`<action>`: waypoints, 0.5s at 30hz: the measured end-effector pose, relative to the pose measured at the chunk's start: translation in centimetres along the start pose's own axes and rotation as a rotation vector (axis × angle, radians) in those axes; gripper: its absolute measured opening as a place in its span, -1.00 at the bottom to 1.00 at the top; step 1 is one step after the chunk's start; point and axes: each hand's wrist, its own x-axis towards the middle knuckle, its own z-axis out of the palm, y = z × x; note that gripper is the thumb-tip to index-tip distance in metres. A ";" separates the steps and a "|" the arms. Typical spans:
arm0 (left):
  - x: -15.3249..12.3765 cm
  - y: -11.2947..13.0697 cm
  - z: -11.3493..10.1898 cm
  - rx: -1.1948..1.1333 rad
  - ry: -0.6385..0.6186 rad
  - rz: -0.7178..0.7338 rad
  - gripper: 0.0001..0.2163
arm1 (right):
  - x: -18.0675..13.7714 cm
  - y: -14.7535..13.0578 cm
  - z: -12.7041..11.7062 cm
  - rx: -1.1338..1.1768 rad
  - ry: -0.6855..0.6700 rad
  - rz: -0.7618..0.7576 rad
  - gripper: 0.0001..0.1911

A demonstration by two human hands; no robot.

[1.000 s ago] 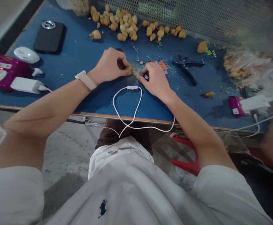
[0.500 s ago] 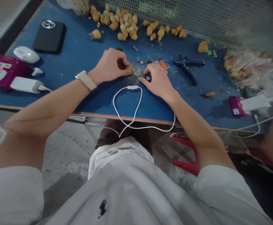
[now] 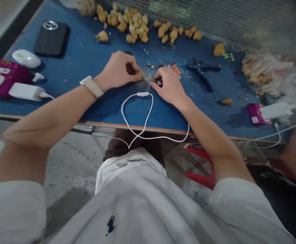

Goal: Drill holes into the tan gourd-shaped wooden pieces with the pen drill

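**A close two-handed pinch**

The left hand curls, its fingertips pinching a small tan lump. The right hand pinches a small pointed tool, its tip just beside the lump. Both forearms angle inward, wrists low. A white cable lies below the hands on the blue surface. Pliers lie to the right; a heap of tan lumps lies beyond.

Dim light, soft shadows under the hands, blurred right edge.
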 end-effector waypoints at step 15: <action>-0.3 0.6 0.0 0.024 -0.003 -0.015 -0.74 | -0.2 -1.0 -0.5 -0.008 0.001 0.002 -0.52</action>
